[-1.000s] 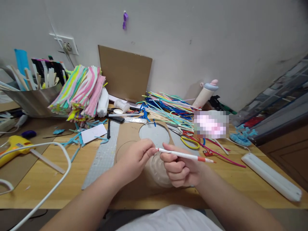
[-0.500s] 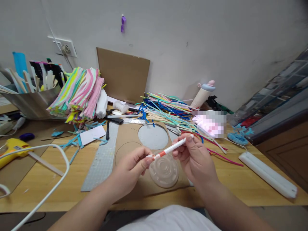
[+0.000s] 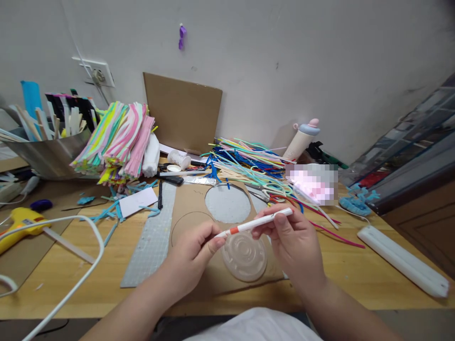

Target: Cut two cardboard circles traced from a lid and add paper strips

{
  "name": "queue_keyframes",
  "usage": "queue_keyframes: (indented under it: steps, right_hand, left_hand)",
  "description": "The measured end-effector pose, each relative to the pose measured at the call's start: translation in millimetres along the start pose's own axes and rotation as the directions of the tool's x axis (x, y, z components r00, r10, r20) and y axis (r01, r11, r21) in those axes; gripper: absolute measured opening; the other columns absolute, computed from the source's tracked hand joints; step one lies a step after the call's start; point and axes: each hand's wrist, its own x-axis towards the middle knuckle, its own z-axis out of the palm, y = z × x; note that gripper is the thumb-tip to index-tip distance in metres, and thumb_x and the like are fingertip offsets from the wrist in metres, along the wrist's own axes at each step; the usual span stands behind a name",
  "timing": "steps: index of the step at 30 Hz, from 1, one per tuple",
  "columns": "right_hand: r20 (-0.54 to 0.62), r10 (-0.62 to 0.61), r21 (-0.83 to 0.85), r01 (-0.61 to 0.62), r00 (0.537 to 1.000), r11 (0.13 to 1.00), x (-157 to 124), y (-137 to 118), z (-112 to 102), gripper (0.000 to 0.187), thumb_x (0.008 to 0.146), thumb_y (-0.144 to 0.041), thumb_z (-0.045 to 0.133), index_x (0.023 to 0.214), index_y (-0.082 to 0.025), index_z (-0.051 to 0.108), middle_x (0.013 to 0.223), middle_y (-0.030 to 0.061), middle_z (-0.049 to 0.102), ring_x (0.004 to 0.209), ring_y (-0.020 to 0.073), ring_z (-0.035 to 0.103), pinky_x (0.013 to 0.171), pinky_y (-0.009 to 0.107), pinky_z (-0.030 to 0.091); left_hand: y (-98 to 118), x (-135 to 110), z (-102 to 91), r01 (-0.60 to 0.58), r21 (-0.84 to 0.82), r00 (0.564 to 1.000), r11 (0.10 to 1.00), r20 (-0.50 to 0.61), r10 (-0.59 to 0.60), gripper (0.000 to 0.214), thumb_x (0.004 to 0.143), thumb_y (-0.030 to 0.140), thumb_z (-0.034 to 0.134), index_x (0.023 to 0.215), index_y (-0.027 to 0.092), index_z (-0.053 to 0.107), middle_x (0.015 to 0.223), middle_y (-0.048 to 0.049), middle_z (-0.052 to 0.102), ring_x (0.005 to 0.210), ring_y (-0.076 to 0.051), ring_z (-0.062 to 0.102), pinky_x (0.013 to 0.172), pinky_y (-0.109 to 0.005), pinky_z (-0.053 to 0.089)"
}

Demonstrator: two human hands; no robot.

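A white marker pen (image 3: 254,222) with an orange band is held between both my hands, slightly tilted, its right end higher. My left hand (image 3: 199,248) pinches the left end between thumb and fingers. Closer to the other end, my right hand (image 3: 293,237) grips the barrel with the thumb on top. Under the pen, a round clear plastic lid (image 3: 244,258) lies on a sheet of cardboard (image 3: 192,196). That sheet has a round hole cut through it and a drawn circle, partly hidden by my left hand.
A grey cutting mat (image 3: 145,255) lies beneath the cardboard. Pipe cleaners (image 3: 245,158) and scissors (image 3: 261,194) are heaped behind. A yellow glue gun (image 3: 24,225) and a white cable (image 3: 76,274) are at left. A long white bar (image 3: 401,260) lies at right.
The pen has become more level, and its right end sticks out farther past my right thumb. Its orange band sits closer to my left fingers. The view has shifted slightly.
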Motion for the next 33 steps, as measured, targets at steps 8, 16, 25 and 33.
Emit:
queue_keyframes:
  steps: [8, 16, 25, 33]
  right_hand:
    - [0.126, 0.034, 0.052, -0.041, 0.992, 0.998, 2, 4, 13, 0.015, 0.086, -0.036, 0.065, 0.086, -0.021, 0.068, 0.069, 0.0022, 0.069, 0.052, 0.0152, 0.065, 0.048, 0.026, 0.053]
    - [0.241, 0.036, 0.082, -0.057, 0.97, 0.995, 41, 1, 40, 0.015, 0.088, -0.035, 0.062, 0.086, -0.021, 0.067, 0.072, 0.0012, 0.066, 0.053, 0.0133, 0.064, 0.05, 0.024, 0.053]
    - [0.408, 0.018, -0.102, 0.026, 0.913, 0.994, 77, 14, 86, 0.012, 0.093, -0.031, 0.055, 0.095, -0.023, 0.065, 0.069, -0.0004, 0.066, 0.059, 0.0132, 0.062, 0.059, 0.027, 0.05]
    - [0.31, 0.036, -0.188, 0.024, 0.95, 0.982, 86, 13, 66, 0.015, 0.094, -0.034, 0.053, 0.097, -0.024, 0.065, 0.07, -0.0003, 0.063, 0.062, 0.0134, 0.061, 0.061, 0.026, 0.049]
  left_hand:
    - [11, -10, -12.2, -0.069, 0.195, 0.987, 0.978, -0.126, 0.095, 0.033, 0.096, 0.038, 0.035, 0.07, 0.022, 0.046, 0.06, 0.0037, 0.045, 0.056, -0.014, 0.042, 0.054, -0.026, 0.029]
    - [21, 0, -45.3, 0.05, -0.045, 0.999, 0.998, 0.019, -0.049, 0.038, 0.097, 0.043, 0.033, 0.069, 0.021, 0.048, 0.058, 0.0046, 0.047, 0.053, -0.012, 0.043, 0.051, -0.024, 0.032]
    - [17, 16, -117.7, -0.142, 0.416, 0.911, 0.898, -0.3, 0.283, 0.03, 0.094, 0.035, 0.045, 0.115, 0.022, 0.061, 0.112, -0.0075, 0.062, 0.103, -0.021, 0.057, 0.087, -0.031, 0.046]
    - [20, 66, -315.3, 0.473, 0.515, 0.351, 0.715, -0.854, 0.383, 0.042, 0.089, 0.018, 0.049, 0.129, 0.006, 0.045, 0.122, -0.0128, 0.054, 0.115, -0.025, 0.049, 0.101, -0.043, 0.038]
